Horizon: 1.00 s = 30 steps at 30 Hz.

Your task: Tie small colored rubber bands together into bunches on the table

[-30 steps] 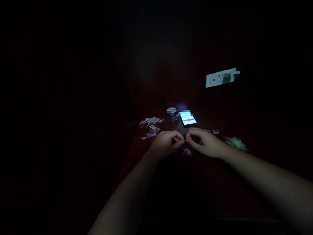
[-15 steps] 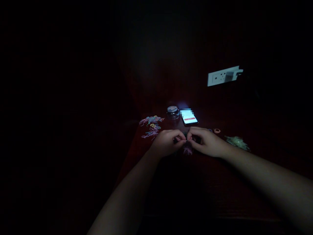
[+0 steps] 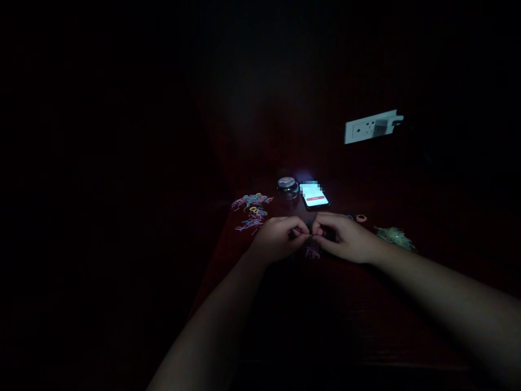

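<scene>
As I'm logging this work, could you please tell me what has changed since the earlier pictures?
Nothing has clearly moved, been taken hold of or let go; the slight shift of the whole view looks like the camera's. The left hand and right hand still pinch a small strand. The jar, phone and pale-green pile stayed put.

head-worn view, looking forward and down over both forearms, fairly near
</scene>
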Motion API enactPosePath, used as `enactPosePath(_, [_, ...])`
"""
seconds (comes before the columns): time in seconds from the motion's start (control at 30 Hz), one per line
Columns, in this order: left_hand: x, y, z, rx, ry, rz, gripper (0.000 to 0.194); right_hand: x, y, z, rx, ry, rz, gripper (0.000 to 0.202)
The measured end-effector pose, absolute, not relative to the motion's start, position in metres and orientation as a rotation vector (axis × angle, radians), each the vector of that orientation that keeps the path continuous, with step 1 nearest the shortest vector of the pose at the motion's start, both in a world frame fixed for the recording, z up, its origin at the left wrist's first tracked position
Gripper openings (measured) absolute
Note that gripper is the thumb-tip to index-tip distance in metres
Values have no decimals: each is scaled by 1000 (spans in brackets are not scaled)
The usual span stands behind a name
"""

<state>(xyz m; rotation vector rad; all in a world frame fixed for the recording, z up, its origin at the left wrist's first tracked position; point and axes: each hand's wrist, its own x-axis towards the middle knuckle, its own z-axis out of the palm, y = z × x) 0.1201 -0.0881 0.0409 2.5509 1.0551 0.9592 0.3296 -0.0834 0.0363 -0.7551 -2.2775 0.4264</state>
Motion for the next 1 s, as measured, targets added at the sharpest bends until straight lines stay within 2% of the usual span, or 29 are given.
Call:
enactPosePath(0.43, [121,-90,42,2577,1052,1009,6,331,-80,32,-853,-2237,493,5])
enactPosePath(0.63, [121,-90,42,2576,1061,1047,6,330,-80,32,-905,-2235,515,14])
enactPosePath(1.0, [120,-89,40,2584,1061,1038,5,332,-80,31,-913,-2245,467,16])
